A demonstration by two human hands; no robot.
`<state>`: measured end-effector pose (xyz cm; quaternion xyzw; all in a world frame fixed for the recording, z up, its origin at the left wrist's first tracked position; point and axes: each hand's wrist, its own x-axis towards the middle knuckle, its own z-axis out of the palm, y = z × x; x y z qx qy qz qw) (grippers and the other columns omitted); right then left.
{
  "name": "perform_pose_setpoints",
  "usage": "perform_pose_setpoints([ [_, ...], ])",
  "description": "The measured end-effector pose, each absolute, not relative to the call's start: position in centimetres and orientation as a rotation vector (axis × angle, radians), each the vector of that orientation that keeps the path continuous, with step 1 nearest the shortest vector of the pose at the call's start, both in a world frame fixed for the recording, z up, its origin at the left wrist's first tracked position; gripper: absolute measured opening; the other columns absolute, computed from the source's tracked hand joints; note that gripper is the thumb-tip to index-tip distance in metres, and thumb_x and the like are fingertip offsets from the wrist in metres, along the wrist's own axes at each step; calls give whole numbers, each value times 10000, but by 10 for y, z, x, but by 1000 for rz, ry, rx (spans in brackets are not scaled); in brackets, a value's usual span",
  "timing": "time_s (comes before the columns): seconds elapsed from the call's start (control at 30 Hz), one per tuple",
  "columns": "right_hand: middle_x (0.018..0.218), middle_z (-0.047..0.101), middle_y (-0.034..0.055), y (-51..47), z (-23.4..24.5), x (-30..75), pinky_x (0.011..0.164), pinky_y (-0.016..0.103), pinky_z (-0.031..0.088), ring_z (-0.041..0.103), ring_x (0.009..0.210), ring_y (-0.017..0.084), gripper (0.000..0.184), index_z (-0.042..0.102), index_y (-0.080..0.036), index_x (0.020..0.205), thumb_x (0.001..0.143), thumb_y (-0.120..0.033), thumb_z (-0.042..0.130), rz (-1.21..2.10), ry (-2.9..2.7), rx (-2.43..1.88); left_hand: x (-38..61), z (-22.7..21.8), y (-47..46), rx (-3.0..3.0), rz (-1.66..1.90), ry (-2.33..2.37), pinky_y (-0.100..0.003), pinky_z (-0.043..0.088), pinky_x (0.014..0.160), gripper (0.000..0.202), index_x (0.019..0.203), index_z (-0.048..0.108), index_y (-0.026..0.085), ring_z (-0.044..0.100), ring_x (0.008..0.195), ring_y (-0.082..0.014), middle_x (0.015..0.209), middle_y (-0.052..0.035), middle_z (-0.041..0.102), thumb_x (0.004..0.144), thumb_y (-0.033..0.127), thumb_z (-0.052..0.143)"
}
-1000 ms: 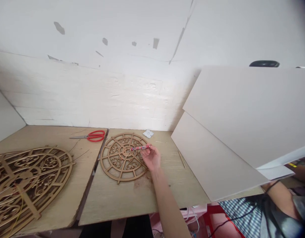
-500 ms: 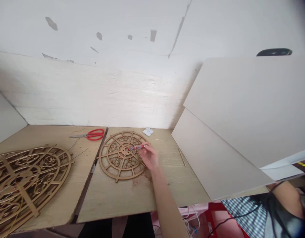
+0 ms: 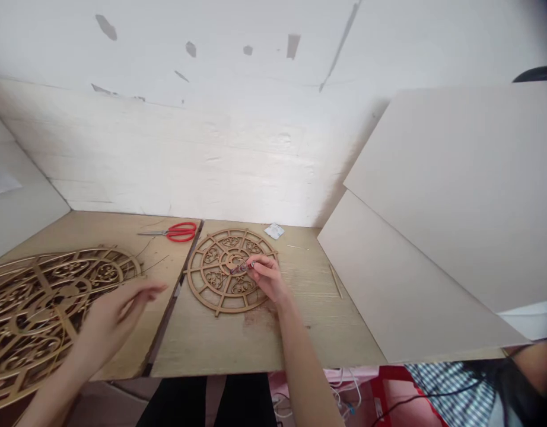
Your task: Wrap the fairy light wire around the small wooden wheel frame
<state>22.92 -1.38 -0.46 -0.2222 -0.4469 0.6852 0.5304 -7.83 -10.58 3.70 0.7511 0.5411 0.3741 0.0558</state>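
Observation:
My right hand (image 3: 268, 279) is closed around one end of a slim red-and-silver patterned stick (image 3: 242, 268); its exact kind is unclear. The stick's far end points at the hub of a gold-coloured openwork wheel (image 3: 218, 310), lying flat on the right-hand board, and my fingers cover part of its right side. My left hand (image 3: 115, 317) hangs over the right edge of a stack of similar gold wheels (image 3: 69, 290). Its fingers reach out to the right with nothing visible in them.
Red-handled scissors (image 3: 181, 232) lie at the back of the left board, near the gap (image 3: 163, 329) between boards. A small white packet (image 3: 274, 230) and a thin stick (image 3: 336, 281) are on the right board. White panels (image 3: 389, 267) lean at right; a person's checked clothing (image 3: 447, 385) shows below.
My left hand has come into view from the lower left, over the stacked wheels. My right hand still holds the patterned stick over the wheel. The camera view has shifted slightly.

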Motion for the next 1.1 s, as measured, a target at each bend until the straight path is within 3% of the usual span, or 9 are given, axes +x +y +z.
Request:
perform_pose_setpoints([
  [0.1,558,500,-36,-14,-5,233,546,246,324,372,526,94,153,757,-202,798,711,-325,786,1612,-1089,-539,-42,29,-38,2478,1061,1265,-303,540,855,306,1114,683,228,680,947,-188,1087,-52,725,963,287,424],
  [0.17,549,494,-37,-14,-5,235,556,255,328,358,517,96,141,760,-204,792,709,-317,779,1615,-1089,-546,-19,23,-4,2611,916,1069,-294,533,849,360,1223,651,236,663,977,-182,1098,-73,704,960,201,408],
  [0.23,556,505,-34,-15,-6,236,557,260,329,350,509,96,136,761,-204,789,704,-310,779,1625,-1088,-561,-1,13,16,2673,878,891,-297,528,846,344,1188,677,225,655,964,-182,1050,-86,703,945,162,442],
  [0.37,553,473,-35,-15,-8,241,552,268,335,335,502,101,144,747,-210,788,727,-337,777,1597,-1070,-562,10,-8,21,2618,956,831,-298,528,797,245,1022,726,214,656,898,-174,949,-65,711,953,200,491],
  [0.6,528,458,-32,-16,-9,238,553,272,306,326,517,109,135,747,-194,770,708,-313,766,1609,-998,-533,3,-18,10,2345,1163,959,-276,515,706,184,918,721,214,630,762,-154,805,-35,679,934,284,552],
  [0.8,506,457,-39,-20,-7,225,610,289,361,361,515,114,113,736,-196,752,717,-304,746,1607,-1001,-526,18,-8,5,1739,1265,969,-258,520,515,257,819,713,185,627,686,-161,920,-76,679,825,435,652],
  [0.9,500,456,-40,-17,-10,224,602,282,359,365,512,109,102,740,-194,750,708,-287,747,1581,-966,-496,18,-5,5,1464,1219,959,-294,553,553,313,834,721,171,614,611,-149,918,-87,715,752,473,718],
  [1.1,522,436,-40,-12,-16,229,542,274,321,350,506,114,88,723,-214,756,728,-298,732,1478,-915,-462,14,-7,11,1221,1247,946,-287,567,618,369,814,698,173,639,670,-159,794,-51,713,676,505,781],
])
